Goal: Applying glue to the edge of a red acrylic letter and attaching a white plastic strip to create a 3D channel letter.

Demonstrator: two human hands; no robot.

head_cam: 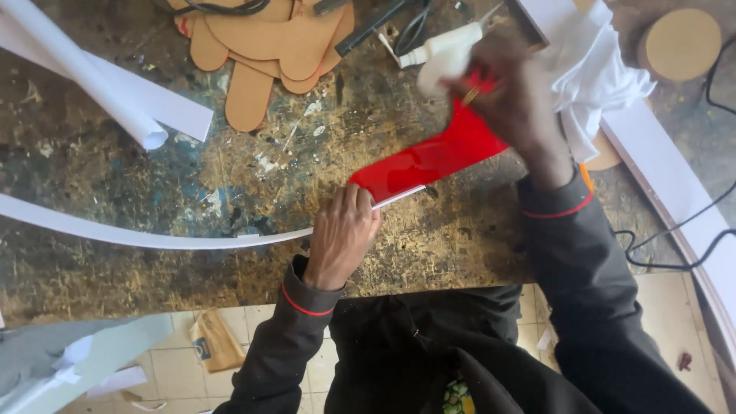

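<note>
A glossy red strip [429, 157] lies curved across the stained workbench [153, 176], with a long white strip [153, 236] running from under its lower end out to the left. My left hand [343, 234] presses down on the lower end of the red strip, where it meets the white strip. Blurred by movement, my right hand [510, 96] is at the upper end of the red strip, fingers closed around a small pale object that I cannot make out. A white cloth [598, 69] lies just to its right.
Rolled white paper [92, 80] lies at the back left. Brown cut-out shapes [268, 46] are piled at the back centre beside a white bottle [441, 42] and black cables [414, 23]. A white board [667, 176] and a round wooden disc [681, 42] are on the right.
</note>
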